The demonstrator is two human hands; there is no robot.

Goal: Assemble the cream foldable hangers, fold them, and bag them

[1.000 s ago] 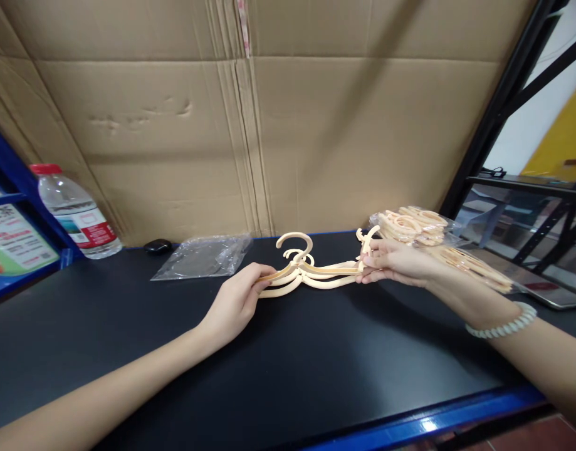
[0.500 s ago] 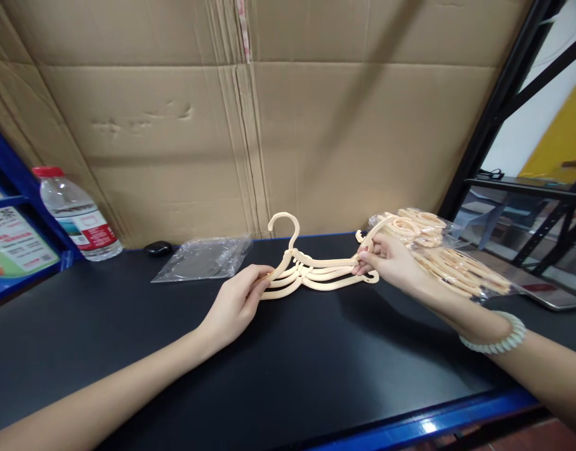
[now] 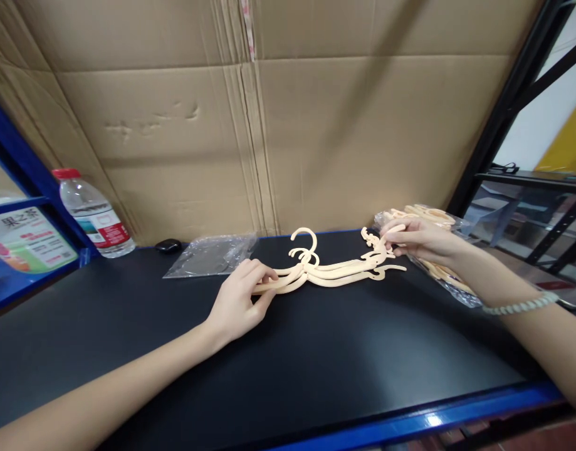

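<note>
Cream hangers (image 3: 337, 274) in a loose, overlapping stack on the black table (image 3: 288, 369), nearer to the back edge than to the blue front edge. Hooks (image 3: 314, 241) bunched near the middle of the stack, curving up toward the back edge; exact number of hangers unclear because of the overlap. Left hand (image 3: 238, 300) at the left ends of the stack: fingers curled over the arms, thumb on the near side, in a grasp. Right hand (image 3: 422, 241) at the opposite ends: thumb and fingers pinching a curved end piece, with free hanger ends just beside it on the side toward the front edge. Around the right wrist, a pale coiled band (image 3: 520, 305). Partly hidden behind the right hand, toward the back right corner: bagged hangers (image 3: 431, 215) in clear wrapping. Left of the stack, near the back edge: a flat clear bag (image 3: 207, 258), then a small black object (image 3: 168, 246). At the back left corner: a red-capped bottle (image 3: 99, 225). Along the back edge: upright cardboard (image 3: 316, 144).
</note>
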